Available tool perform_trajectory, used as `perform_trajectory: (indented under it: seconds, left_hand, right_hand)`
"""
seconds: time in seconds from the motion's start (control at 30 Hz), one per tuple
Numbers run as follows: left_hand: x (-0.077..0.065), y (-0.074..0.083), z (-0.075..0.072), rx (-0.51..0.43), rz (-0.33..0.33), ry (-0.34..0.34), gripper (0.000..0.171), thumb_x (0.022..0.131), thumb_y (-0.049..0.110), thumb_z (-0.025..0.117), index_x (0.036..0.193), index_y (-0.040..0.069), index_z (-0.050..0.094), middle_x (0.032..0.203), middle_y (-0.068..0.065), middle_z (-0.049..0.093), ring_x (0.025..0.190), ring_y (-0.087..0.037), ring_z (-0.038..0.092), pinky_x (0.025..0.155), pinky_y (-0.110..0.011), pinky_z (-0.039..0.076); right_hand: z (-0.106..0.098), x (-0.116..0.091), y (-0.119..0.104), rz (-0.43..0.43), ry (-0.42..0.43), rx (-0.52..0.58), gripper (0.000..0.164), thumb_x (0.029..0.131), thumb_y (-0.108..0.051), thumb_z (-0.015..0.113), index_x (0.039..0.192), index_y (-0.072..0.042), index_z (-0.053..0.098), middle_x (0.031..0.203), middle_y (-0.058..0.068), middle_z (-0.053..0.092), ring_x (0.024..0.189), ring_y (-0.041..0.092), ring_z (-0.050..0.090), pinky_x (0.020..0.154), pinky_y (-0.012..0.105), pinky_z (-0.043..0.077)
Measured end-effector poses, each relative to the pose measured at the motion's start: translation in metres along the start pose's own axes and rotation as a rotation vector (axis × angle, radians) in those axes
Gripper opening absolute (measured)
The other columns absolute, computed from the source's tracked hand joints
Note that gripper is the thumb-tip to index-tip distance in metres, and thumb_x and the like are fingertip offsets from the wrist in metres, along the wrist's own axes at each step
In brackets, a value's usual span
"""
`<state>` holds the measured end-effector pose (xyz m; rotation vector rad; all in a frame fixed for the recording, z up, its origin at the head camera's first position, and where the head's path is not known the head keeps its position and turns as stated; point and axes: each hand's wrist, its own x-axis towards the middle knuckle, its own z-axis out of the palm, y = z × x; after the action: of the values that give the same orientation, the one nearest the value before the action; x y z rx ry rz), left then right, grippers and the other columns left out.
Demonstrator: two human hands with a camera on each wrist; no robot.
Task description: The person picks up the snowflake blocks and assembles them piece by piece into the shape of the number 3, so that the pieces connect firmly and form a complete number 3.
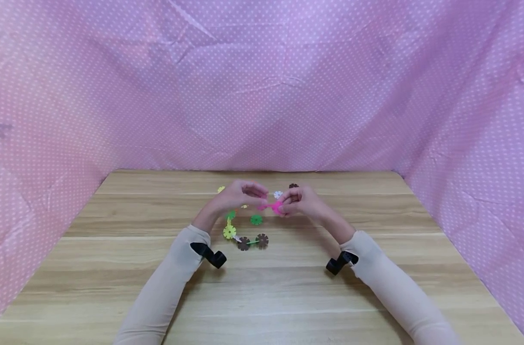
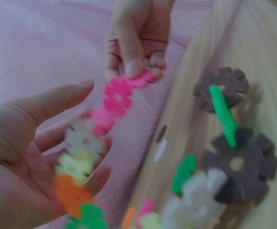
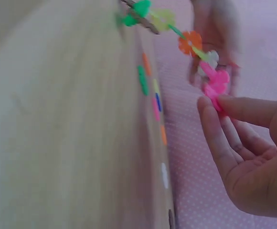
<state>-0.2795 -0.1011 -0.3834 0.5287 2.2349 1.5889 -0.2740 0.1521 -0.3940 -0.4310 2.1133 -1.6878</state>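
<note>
A chain of slotted plastic snowflake discs runs between my hands and down to the table. My right hand [image 1: 304, 202] pinches a pink disc [image 1: 276, 207] at its raised end between thumb and fingertips. In the left wrist view, my left hand [image 1: 240, 195] has thumb and fingers spread apart, and the chain's white disc [image 2: 85, 141], yellow disc [image 2: 76, 167] and orange disc [image 2: 72, 194] pass across the front of its fingers. Toward the chain's other end, a yellow disc [image 1: 229, 232] and two brown discs [image 1: 243, 243] joined by a green disc [image 2: 224, 117] are at the table.
Loose discs lie on the wooden table [image 1: 270, 297]: a green disc [image 1: 256, 219] between the arms, a white disc [image 1: 278, 194] and a dark brown disc [image 1: 293, 185] beyond the right hand. A yellow disc [image 1: 221, 189] shows beyond the left wrist. Pink dotted cloth [image 1: 262, 96] hangs around the table.
</note>
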Motion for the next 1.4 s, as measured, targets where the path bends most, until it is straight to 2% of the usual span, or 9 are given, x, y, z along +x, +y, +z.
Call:
perform_trajectory:
  seconds: [0.13,0.2,0.4,0.6,0.77,0.9,1.13,1.27,1.4]
  left_hand:
    - [-0.007,0.007,-0.001,0.023,0.082,0.143,0.044,0.089,0.025,0.08,0.127,0.007,0.068,0.128,-0.013,0.069,0.117,-0.028,0.064,0.104,-0.043,0.053]
    - [-0.011,0.01,-0.001,0.013,0.105,0.215,0.041,0.089,0.025,0.081,0.124,0.007,0.069,0.126,-0.012,0.069,0.116,-0.027,0.064,0.102,-0.04,0.054]
    - [-0.024,0.014,0.008,-0.024,0.138,0.372,0.033,0.089,0.018,0.081,0.115,0.001,0.071,0.109,-0.013,0.074,0.093,-0.016,0.069,0.08,-0.023,0.058]
    - [-0.033,0.004,0.035,-0.088,0.092,0.458,0.023,0.088,0.011,0.08,0.107,0.0,0.075,0.102,-0.015,0.077,0.083,-0.008,0.071,0.076,-0.018,0.059]
    - [-0.034,-0.006,0.052,-0.116,0.035,0.551,0.02,0.088,0.01,0.08,0.106,0.003,0.078,0.099,-0.015,0.078,0.088,-0.013,0.075,0.074,-0.017,0.059]
    - [-0.032,-0.012,0.056,-0.114,0.008,0.57,0.024,0.088,0.009,0.079,0.111,0.002,0.077,0.104,-0.017,0.078,0.096,-0.021,0.076,0.076,-0.019,0.061]
    - [-0.028,-0.018,0.059,-0.186,-0.052,0.561,0.028,0.089,0.012,0.08,0.115,0.003,0.075,0.11,-0.017,0.077,0.102,-0.023,0.075,0.081,-0.025,0.062]
    - [-0.026,-0.02,0.057,-0.264,-0.085,0.562,0.026,0.088,0.009,0.08,0.112,0.002,0.075,0.108,-0.017,0.077,0.094,-0.018,0.076,0.081,-0.025,0.062]
    - [-0.022,-0.02,0.054,-0.398,-0.095,0.553,0.024,0.086,-0.001,0.078,0.11,-0.004,0.074,0.096,-0.015,0.077,0.08,-0.012,0.075,0.082,-0.034,0.064]
  right_hand:
    - [0.004,-0.006,0.003,-0.007,0.035,0.009,0.023,0.088,0.006,0.072,0.11,0.012,0.066,0.089,0.01,0.074,0.079,0.017,0.072,0.076,0.031,0.064]
    - [0.005,-0.008,0.003,-0.007,0.059,0.01,0.023,0.089,0.006,0.071,0.11,0.011,0.066,0.09,0.012,0.074,0.08,0.018,0.072,0.078,0.034,0.064]
    - [0.005,-0.012,0.003,-0.006,0.146,0.021,0.022,0.089,0.005,0.071,0.11,0.008,0.066,0.093,0.012,0.072,0.086,0.025,0.073,0.086,0.043,0.063]
    - [0.007,-0.013,0.004,-0.001,0.204,0.042,0.024,0.088,0.004,0.074,0.11,0.009,0.066,0.092,0.011,0.073,0.082,0.019,0.073,0.092,0.052,0.059]
    - [0.012,-0.013,0.004,-0.016,0.224,0.063,0.024,0.087,0.008,0.073,0.109,0.011,0.065,0.09,0.01,0.073,0.078,0.013,0.072,0.087,0.044,0.062]
    - [0.017,-0.015,0.003,-0.014,0.228,0.082,0.025,0.086,0.008,0.073,0.11,0.011,0.065,0.09,0.012,0.073,0.078,0.016,0.073,0.081,0.035,0.064]
    - [0.024,-0.018,0.005,0.004,0.191,0.047,0.022,0.089,0.004,0.072,0.11,0.009,0.067,0.091,0.012,0.076,0.077,0.016,0.074,0.083,0.04,0.064]
    - [0.027,-0.019,0.004,-0.004,0.131,0.021,0.018,0.092,0.002,0.07,0.109,0.01,0.068,0.094,0.018,0.077,0.078,0.018,0.075,0.08,0.041,0.064]
    - [0.031,-0.019,0.003,0.005,0.069,0.008,0.018,0.093,0.001,0.07,0.108,0.011,0.068,0.093,0.022,0.076,0.077,0.022,0.076,0.078,0.044,0.064]
